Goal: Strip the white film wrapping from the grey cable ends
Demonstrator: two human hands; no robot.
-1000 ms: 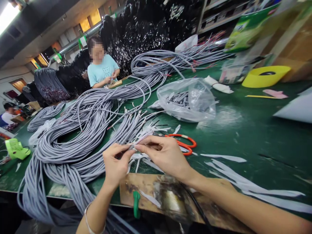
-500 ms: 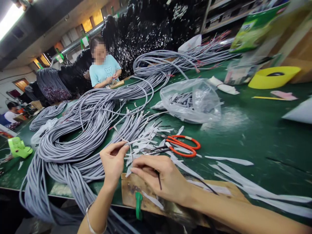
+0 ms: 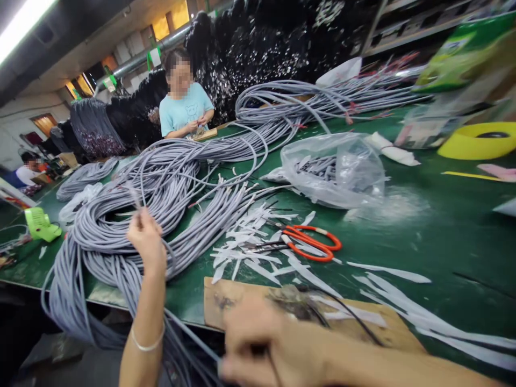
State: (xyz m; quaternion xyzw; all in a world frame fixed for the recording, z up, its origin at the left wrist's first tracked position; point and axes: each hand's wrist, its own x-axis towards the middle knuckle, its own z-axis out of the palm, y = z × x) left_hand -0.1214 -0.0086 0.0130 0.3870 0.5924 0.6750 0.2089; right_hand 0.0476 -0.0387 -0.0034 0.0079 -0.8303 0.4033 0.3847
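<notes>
My left hand (image 3: 147, 234) is raised over the coiled bundle of grey cables (image 3: 100, 231), fingers pinched together. From them a pale, blurred grey cable end (image 3: 136, 196) points up and to the left. Low in front, my right hand (image 3: 256, 336) is smeared by motion, its fingers curled. A thin black strand (image 3: 272, 363) shows at its palm. Just left of its fingertips, a single grey cable (image 3: 197, 338) slants down past the table edge; whether they touch it, I cannot tell. White strips (image 3: 245, 236) lie scattered beyond my right hand, beside orange-handled scissors (image 3: 314, 242).
A wooden board (image 3: 217, 301) lies at the table's front edge, with a black cord across it. A clear bag (image 3: 358, 172) of small grey pieces stands behind the scissors. Yellow tape (image 3: 463, 142) lies far right. A co-worker (image 3: 187, 110) sits across the table.
My hands have drawn apart: the left went up and left with the cable end, the right came down toward me. The camera view has shifted slightly left.
</notes>
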